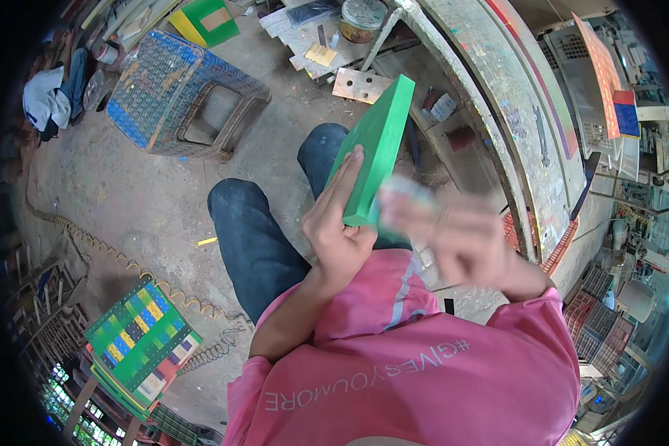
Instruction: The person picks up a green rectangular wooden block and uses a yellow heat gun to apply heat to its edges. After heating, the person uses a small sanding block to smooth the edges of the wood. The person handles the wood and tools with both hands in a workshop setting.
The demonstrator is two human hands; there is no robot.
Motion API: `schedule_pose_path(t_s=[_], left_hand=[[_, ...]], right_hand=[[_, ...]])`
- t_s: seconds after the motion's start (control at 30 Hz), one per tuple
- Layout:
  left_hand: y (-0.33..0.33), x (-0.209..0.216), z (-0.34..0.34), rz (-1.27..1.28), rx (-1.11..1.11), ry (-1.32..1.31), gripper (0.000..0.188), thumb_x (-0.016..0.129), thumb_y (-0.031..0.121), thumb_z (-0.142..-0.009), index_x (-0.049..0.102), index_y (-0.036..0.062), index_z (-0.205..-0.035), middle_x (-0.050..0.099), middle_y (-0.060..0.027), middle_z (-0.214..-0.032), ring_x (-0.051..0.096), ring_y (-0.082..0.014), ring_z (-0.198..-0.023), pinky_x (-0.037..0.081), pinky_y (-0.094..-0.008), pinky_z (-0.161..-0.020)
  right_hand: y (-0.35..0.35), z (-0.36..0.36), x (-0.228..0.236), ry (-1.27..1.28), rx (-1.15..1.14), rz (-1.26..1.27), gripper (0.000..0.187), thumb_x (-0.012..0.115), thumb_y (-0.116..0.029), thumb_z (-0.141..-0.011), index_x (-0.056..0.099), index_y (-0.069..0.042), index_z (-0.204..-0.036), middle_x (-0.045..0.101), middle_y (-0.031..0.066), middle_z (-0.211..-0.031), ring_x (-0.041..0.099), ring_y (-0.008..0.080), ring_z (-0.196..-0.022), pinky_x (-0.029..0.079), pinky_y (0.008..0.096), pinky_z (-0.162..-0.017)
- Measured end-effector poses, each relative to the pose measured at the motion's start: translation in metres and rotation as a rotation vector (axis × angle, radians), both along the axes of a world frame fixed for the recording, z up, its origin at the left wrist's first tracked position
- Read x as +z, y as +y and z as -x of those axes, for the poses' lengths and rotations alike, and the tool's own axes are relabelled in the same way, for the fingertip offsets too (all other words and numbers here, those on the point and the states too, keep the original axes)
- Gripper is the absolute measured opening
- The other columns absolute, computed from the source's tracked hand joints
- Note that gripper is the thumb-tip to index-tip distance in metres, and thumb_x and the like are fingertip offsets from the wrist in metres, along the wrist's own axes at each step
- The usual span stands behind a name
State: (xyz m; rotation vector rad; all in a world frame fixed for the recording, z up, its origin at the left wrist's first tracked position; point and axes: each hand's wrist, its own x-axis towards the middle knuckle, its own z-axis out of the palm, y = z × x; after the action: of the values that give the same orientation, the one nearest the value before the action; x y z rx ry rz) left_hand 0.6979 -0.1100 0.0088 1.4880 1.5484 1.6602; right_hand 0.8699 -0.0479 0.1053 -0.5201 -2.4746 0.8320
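Note:
A flat green wooden piece [381,152], like a thick board or shallow box, stands tilted on edge above my lap. My left hand [337,229] is closed round its lower end, thumb underneath and fingers along the left face. Beside the piece's right-hand narrow edge, my right hand [464,236] is smeared by motion, its fingers curled in. At those fingertips shows a pale, whitish-green thing [415,192], too blurred to name; it lies at or very near the green edge.
A worn blue woven stool [156,93] stands at the far left. Painted boards [143,334] are stacked at the lower left, near a coiled yellow hose [115,251]. A paint-spattered bench [498,89] curves along the right. A paint tub [363,21] stands at the back.

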Motion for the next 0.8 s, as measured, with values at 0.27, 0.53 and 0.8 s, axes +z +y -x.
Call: schedule_pose_path(t_s=[0.27,0.53,0.8], left_hand=[[0.001,-0.002,0.0,-0.005,0.006,0.002,0.053,0.056,-0.004,-0.076,0.059,-0.0095,-0.129,0.065,-0.026,-0.125,0.062,-0.0427,-0.118,0.053,-0.0445,-0.098],[0.0,0.001,-0.001,0.036,0.006,0.017,0.05,0.056,0.001,-0.079,0.058,-0.0099,-0.128,0.064,-0.0252,-0.127,0.063,-0.0425,-0.117,0.053,-0.0452,-0.098],[0.003,0.002,0.0,0.0,-0.003,0.013,0.049,0.058,0.002,-0.081,0.058,-0.0097,-0.128,0.065,-0.026,-0.125,0.063,-0.0424,-0.116,0.053,-0.0458,-0.098]], right_hand=[[0.009,0.012,-0.011,-0.055,-0.107,-0.037,0.057,0.059,0.004,-0.072,0.068,-0.008,-0.127,0.07,0.0133,-0.12,0.056,0.0242,-0.06,0.05,0.0357,-0.057],[0.026,0.011,-0.004,-0.12,-0.107,-0.096,0.058,0.059,0.002,-0.07,0.068,-0.008,-0.126,0.068,0.0091,-0.127,0.052,0.0228,-0.057,0.048,0.0341,-0.055],[0.021,0.014,0.007,-0.128,0.016,-0.09,0.064,0.056,0.006,-0.062,0.069,-0.005,-0.124,0.065,0.013,-0.132,0.048,0.0201,-0.052,0.043,0.0326,-0.053]])
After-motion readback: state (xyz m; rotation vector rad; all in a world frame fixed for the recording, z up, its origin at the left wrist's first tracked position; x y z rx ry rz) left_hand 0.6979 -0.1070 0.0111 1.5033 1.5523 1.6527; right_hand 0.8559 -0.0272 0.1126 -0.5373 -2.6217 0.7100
